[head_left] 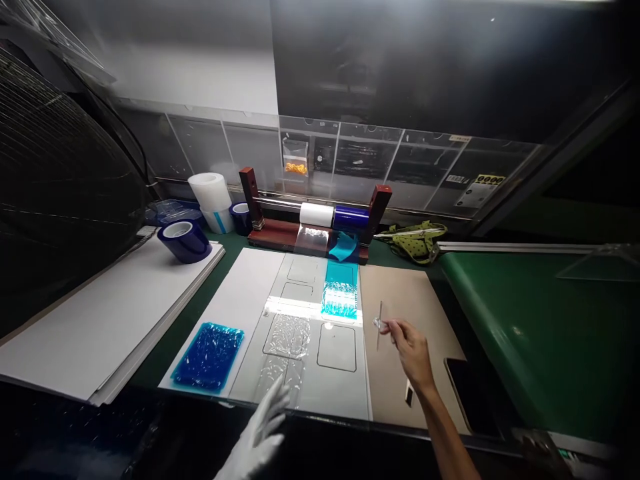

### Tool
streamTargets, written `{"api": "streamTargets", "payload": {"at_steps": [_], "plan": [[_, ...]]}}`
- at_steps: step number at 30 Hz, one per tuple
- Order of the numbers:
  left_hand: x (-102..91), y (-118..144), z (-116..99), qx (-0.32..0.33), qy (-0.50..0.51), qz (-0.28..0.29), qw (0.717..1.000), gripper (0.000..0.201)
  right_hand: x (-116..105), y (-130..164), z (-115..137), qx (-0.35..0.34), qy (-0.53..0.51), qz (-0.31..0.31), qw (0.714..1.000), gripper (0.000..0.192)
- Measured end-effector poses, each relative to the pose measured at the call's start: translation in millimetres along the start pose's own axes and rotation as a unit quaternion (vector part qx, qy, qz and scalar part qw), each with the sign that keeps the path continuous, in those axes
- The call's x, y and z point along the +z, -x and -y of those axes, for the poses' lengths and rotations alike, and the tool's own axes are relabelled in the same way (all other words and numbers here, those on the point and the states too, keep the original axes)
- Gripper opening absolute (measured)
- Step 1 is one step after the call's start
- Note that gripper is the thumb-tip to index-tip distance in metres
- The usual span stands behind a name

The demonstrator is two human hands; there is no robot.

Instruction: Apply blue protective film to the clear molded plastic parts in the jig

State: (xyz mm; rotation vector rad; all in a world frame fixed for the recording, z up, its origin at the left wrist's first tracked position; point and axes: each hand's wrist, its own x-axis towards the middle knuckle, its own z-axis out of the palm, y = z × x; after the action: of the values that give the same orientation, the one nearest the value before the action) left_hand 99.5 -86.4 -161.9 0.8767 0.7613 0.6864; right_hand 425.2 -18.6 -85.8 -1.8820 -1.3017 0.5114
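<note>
My right hand (413,350) is bare and pinches a thin clear glass plate (380,325) by its edge, holding it upright above the tan board (400,293). My left hand (260,433) wears a white glove and hovers with fingers spread at the near edge of the grey jig plate (340,393), close to a strip of clear film (285,353) lying on it. A light-blue film piece (341,290) lies in a jig recess further back. A dark-blue film stack (209,355) rests on a white sheet (240,293) to the left.
A red-framed roll holder (315,223) with white and blue film rolls stands at the back. Loose tape rolls (185,240) sit on stacked white boards (90,327) at left. A green conveyor belt (540,333) runs on the right. A dark phone-like slab (467,393) lies by my right wrist. A fan grille (60,173) fills the left.
</note>
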Motion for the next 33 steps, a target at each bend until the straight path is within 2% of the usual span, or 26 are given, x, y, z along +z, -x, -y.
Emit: {"api": "streamTargets", "payload": {"at_steps": [1,2,3,4,5,8,10,12,14,15,16,18,19,21,25,30,33], "plan": [[10.7,-7,-11,0.003,-0.113,-0.008,0.994,0.116,-7,18,7,0.018,-0.050,0.011,0.999,0.041],[23.0,-14,-25,-0.030,-0.217,-0.010,0.976,0.126,-11,35,14,0.047,-0.122,0.018,0.991,0.039],[35.7,-20,-40,-0.077,-0.300,-0.024,0.950,0.137,-11,51,21,0.077,-0.194,0.022,0.978,0.037],[47.6,-24,-54,-0.091,-0.363,-0.022,0.927,0.145,-9,67,27,0.107,-0.265,0.027,0.958,0.035],[57.7,-28,-66,-0.075,-0.412,-0.006,0.908,0.150,-4,81,33,0.133,-0.324,0.036,0.936,0.033],[71.4,-30,-86,0.023,-0.492,0.025,0.870,0.155,16,118,48,0.172,-0.435,0.080,0.880,0.027],[68.6,-24,-86,0.066,-0.496,0.044,0.865,0.152,27,135,54,0.176,-0.488,0.095,0.850,0.024],[61.8,-16,-81,0.088,-0.488,0.044,0.867,0.147,33,145,59,0.169,-0.518,0.095,0.833,0.021],[55.2,-7,-75,0.112,-0.498,0.027,0.860,0.139,33,148,61,0.152,-0.505,0.116,0.842,0.024],[52.3,-3,-72,0.127,-0.512,0.017,0.850,0.135,31,148,63,0.134,-0.467,0.126,0.865,0.027],[49.8,0,-71,0.142,-0.528,0.011,0.837,0.131,28,146,64,0.110,-0.401,0.124,0.901,0.031],[45.2,4,-71,0.167,-0.564,-0.001,0.808,0.125,21,143,67,0.057,-0.219,0.082,0.971,0.037],[43.0,6,-73,0.175,-0.579,-0.009,0.796,0.123,18,142,70,0.039,-0.137,0.053,0.988,0.040],[39.1,10,-77,0.179,-0.597,-0.034,0.782,0.120,16,143,75,0.038,-0.055,0.055,0.996,0.046],[33.5,17,-85,0.191,-0.614,-0.072,0.763,0.112,34,151,90,0.085,-0.094,0.178,0.976,0.049],[28.8,17,-89,0.209,-0.657,-0.090,0.719,0.112,62,149,95,0.105,-0.162,0.181,0.964,0.046],[29.8,16,-94,0.178,-0.687,-0.085,0.700,0.111,71,145,93,0.049,-0.081,0.165,0.982,0.041]]}}
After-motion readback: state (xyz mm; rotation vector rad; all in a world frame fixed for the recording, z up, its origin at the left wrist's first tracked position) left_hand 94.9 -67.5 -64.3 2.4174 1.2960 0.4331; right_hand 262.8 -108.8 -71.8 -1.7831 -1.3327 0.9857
